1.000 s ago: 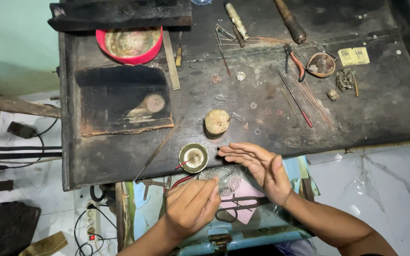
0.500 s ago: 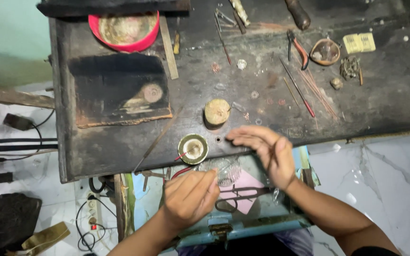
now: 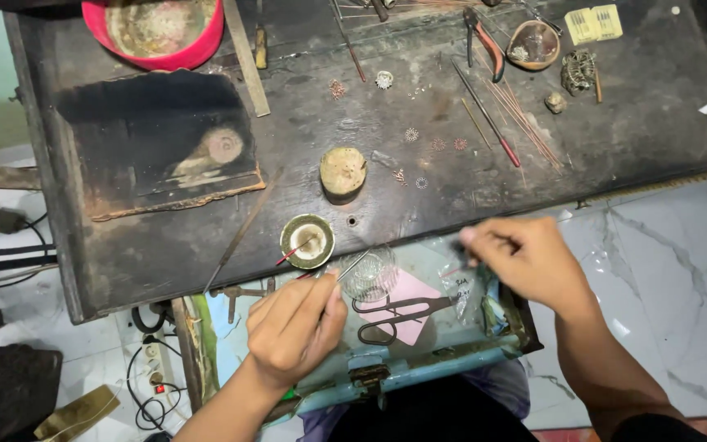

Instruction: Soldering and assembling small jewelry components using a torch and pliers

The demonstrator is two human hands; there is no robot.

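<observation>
Left hand [image 3: 292,327] is pinching a thin metal tool [image 3: 352,266], probably tweezers, fingers closed around its shaft, with the tip reaching toward a small clear glass dish [image 3: 370,274]. That dish is sitting in the open drawer [image 3: 419,368] just below the front edge of the dark desk [image 3: 165,245]. Right hand [image 3: 529,262] is hovering to the right of the dish, fingers curled and pinched together as if gripping something tiny; motion blur is smearing the fingertips, so I cannot tell what, if anything, it is holding.

Risks, as I judge them: the tweezer tip is working close to the dish rim, and a slip could be tipping the light glass or flicking a small piece down into the drawer clutter. Just above the dish, the small round brass cup [image 3: 307,241] with a red-handled pick in it is standing right at the desk edge; a knock from the left knuckles could be sending it over the edge. Black scissors [image 3: 398,315] are lying on a pink paper directly below the dish, where a dropped part could be getting lost.

Hard to make out: what the dish contains, since the glass is transparent and glinting; the tool's tip; and the small filigree pieces [image 3: 419,155] scattered well above the dish. Red bowl [image 3: 161,29] is being cut off by the top edge, and both forearms are leaving the picture at the bottom.
</observation>
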